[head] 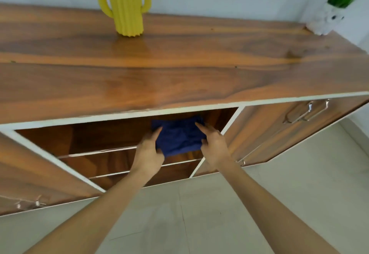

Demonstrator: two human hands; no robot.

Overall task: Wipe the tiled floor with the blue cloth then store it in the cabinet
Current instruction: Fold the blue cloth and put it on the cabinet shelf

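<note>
From the head view, your left hand (148, 150) and right hand (213, 146) both grip the folded blue cloth (178, 138), one at each side edge, fingers pinched on the fabric. The cloth sits at the centre of the frame, held inside the open middle compartment of the wooden cabinet (179, 78), just above the upper shelf (95, 152); whether it already rests on that shelf, you cannot tell from here. The left door (36, 174) is swung open at the lower left, and the right door (279, 130) with its metal handle (307, 111) looks closed or nearly so. The tiled floor (199, 213) fills the bottom of the frame.

The risk now: part of the cloth overhangs the shelf's front edge, so letting go early could let it unfold or slide off onto the floor. Push it deeper first, or the closing door may catch the hanging fabric.
</note>
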